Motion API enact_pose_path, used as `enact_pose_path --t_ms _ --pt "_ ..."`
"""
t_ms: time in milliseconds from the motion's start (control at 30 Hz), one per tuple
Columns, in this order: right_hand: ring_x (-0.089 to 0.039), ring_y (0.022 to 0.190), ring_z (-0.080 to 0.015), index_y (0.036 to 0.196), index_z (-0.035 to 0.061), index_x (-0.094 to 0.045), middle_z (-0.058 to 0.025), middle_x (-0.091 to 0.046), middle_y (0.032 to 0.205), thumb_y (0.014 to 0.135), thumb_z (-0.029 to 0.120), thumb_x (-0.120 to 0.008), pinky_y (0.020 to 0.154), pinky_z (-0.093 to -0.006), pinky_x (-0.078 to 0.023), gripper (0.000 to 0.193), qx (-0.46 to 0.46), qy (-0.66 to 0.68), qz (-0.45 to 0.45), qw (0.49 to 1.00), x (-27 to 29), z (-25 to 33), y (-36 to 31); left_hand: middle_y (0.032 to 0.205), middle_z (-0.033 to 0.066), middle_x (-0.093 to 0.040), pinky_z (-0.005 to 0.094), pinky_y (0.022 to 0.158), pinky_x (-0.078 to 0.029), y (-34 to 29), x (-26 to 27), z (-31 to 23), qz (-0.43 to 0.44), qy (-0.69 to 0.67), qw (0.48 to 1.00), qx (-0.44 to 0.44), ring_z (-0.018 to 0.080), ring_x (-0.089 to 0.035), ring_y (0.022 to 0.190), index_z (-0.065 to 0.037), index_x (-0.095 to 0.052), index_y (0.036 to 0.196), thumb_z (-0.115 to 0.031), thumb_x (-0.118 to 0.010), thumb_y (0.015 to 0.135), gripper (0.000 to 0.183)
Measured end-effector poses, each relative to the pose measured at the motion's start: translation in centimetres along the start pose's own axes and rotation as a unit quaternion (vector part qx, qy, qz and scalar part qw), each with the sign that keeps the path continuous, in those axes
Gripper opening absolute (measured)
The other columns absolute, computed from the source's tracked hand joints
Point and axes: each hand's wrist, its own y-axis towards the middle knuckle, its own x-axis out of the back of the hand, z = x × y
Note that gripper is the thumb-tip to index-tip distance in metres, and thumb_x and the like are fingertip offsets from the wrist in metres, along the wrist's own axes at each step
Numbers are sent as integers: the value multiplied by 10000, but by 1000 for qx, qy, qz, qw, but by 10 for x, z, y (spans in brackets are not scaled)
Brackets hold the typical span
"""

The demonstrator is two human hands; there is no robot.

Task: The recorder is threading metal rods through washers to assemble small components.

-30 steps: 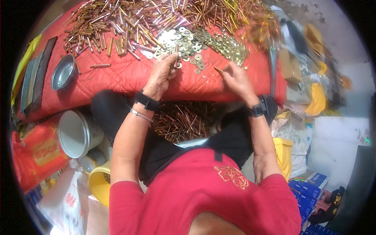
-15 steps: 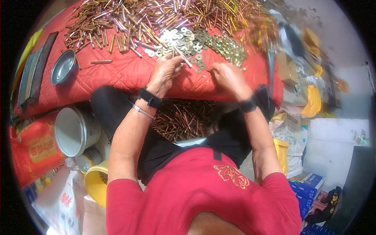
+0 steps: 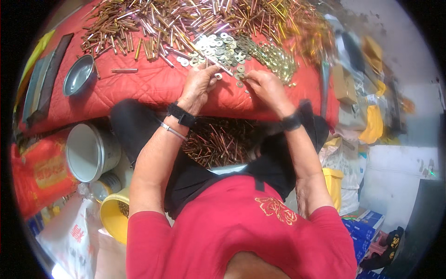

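Observation:
My left hand (image 3: 199, 87) is closed around a thin metal rod (image 3: 221, 65), its shiny end sticking out past the fingertips toward the right. My right hand (image 3: 267, 88) has thumb and fingers pinched together, close to the rod's free end; whatever sits in the pinch is too small to make out. Flat round washers (image 3: 216, 46) lie loosely heaped just beyond my left fingers, and a few are scattered between the two hands. To their right spreads a patch of small brass-coloured pieces (image 3: 276, 60), perhaps nuts.
Copper-coloured rods (image 3: 158, 23) pile up along the far side of the red quilted cover (image 3: 139, 88). A metal bowl (image 3: 79, 76) and one loose rod (image 3: 124, 70) are at left. More rods (image 3: 216, 144) lie below, between my legs. A white bucket (image 3: 86, 153) stands lower left.
My right hand has come in leftward and slightly up, nearer the end of the rod. My left hand keeps its hold on the rod. The whole view has shifted slightly.

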Motion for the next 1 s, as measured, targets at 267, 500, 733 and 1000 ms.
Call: enact_pose_path --t_ms 267,500,733,1000 --pt "-636 740 -349 860 106 -678 -161 -650 753 817 198 -622 663 -444 -497 116 -20 -86 61 994 23 3 -12 655 -47 -514 182 353 -202 4 1 -2 -5 15 1000 -8 16 -314 421 -73 -557 841 -94 -614 879 71" --pt "-637 753 -352 856 103 -676 -172 -650 772 820 222 -619 670 -453 -496 137 -1 -21 49 999 22 18 -6 694 -6 -567 184 346 -228 9 8 2 4 -1 1000 0 28 -351 409 -39 -573 889 -47 -612 849 57" --pt "-642 736 -352 843 97 -677 -177 -649 763 828 182 -577 633 -457 -503 132 -10 -86 75 993 4 25 -9 665 -44 -524 182 361 -213 4 3 1 -8 6 1000 -8 17 -312 416 -79 -545 851 -92 -626 875 86" --pt "-684 816 -309 863 33 -703 -163 -692 870 750 130 -587 703 -407 -541 189 12 -238 337 911 16 61 72 686 -43 -531 179 365 -227 10 10 1 22 -14 999 -41 22 -324 423 -78 -560 961 -78 -626 872 111"
